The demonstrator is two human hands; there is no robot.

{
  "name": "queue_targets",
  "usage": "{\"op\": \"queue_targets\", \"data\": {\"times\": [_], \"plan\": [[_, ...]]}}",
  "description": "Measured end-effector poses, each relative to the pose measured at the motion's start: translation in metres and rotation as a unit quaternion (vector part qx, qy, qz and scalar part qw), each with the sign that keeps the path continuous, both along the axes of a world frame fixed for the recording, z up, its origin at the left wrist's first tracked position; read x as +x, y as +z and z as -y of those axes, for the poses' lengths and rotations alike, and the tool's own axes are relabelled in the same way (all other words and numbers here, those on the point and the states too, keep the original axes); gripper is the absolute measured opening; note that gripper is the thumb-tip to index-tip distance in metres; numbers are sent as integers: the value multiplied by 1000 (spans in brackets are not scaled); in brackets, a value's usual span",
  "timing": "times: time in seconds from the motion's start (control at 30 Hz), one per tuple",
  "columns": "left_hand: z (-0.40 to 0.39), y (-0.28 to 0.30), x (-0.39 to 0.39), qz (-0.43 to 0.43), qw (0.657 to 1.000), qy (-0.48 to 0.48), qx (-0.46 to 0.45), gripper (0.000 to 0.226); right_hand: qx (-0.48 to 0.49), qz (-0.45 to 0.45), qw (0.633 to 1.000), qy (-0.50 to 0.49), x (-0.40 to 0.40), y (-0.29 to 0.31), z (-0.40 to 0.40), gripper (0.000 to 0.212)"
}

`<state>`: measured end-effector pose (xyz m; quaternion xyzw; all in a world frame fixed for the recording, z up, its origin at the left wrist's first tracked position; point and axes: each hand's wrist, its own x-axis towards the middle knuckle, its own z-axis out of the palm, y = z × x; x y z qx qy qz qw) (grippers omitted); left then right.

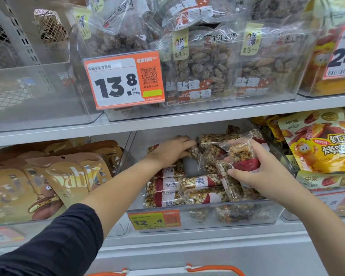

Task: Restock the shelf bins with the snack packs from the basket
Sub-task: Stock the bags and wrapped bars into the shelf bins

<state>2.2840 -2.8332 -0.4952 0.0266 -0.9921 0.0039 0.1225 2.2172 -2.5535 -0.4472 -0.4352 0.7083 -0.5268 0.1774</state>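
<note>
White metal shelves (pixel 187 118) are stocked with clear plastic bins – glossy and square-edged – under even store light. In the upper bin (pixel 207 104), bags of dried fruit (pixel 205 62) are stood behind an orange price tag (pixel 124 80). The lower bin (pixel 207 218) is filled with snack packs (pixel 197 194): knobbly puffed-grain bars sealed in crinkled clear film with red bands, laid mostly lengthwise. The left hand (pixel 171 152) is reached deep into that bin, fingers curled over a pack at the back. Several packs (pixel 241 154) are clutched in the right hand (pixel 265 174) above the bin's right side. Orange basket handles (pixel 213 268) are seen at the bottom edge – tan pouches (pixel 68 180) are ranged to the left.
</note>
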Motion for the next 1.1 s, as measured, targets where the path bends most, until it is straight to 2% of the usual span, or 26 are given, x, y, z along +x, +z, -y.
{"op": "queue_targets", "data": {"times": [0.13,0.23,0.3,0.37,0.43,0.47,0.5,0.53,0.63,0.67,0.73,0.8,0.87,0.93,1.0,1.03,1.1], "plan": [[-3,0,2,-23,993,42,110,32,1,7,1000,8,-1,1,-2,46],[-11,5,0,-85,959,70,260,32,-1,3,1000,6,1,3,-3,45],[-16,9,-2,-129,908,120,379,33,-8,5,1000,11,4,5,-5,44],[-18,13,-2,-190,839,179,478,29,-13,7,1000,12,4,6,-6,43],[-19,21,1,-263,778,207,532,18,-13,10,1000,4,3,6,-6,44],[-22,28,5,-278,764,214,542,14,-12,10,1000,5,1,5,-6,44],[-25,34,8,-277,769,216,534,11,-11,10,1000,7,-1,3,-6,45],[-28,39,12,-264,788,217,512,13,-10,10,1000,9,-2,1,-6,46],[-38,52,35,-164,861,252,411,36,-12,13,1000,12,-4,-1,-5,48],[-39,55,46,-134,874,254,393,36,-15,14,1000,14,-4,-2,-5,48],[-38,58,68,-78,901,192,380,24,-17,12,1000,13,-3,-2,-6,48],[-39,58,81,3,956,115,268,23,-15,10,1000,10,-3,-2,-6,49],[-36,54,84,84,991,46,92,29,-17,6,1000,7,-2,-2,-7,50],[-33,50,83,144,988,18,-50,45,-20,2,1000,6,-1,-2,-9,50],[-32,50,86,180,974,3,-136,53,-23,-1,1000,3,-2,-2,-10,50],[-32,50,87,193,970,-8,-145,52,-21,-5,1000,1,-2,-2,-10,49],[-33,51,91,216,973,7,-80,47,-17,-5,1000,0,-2,-1,-10,47]]}}
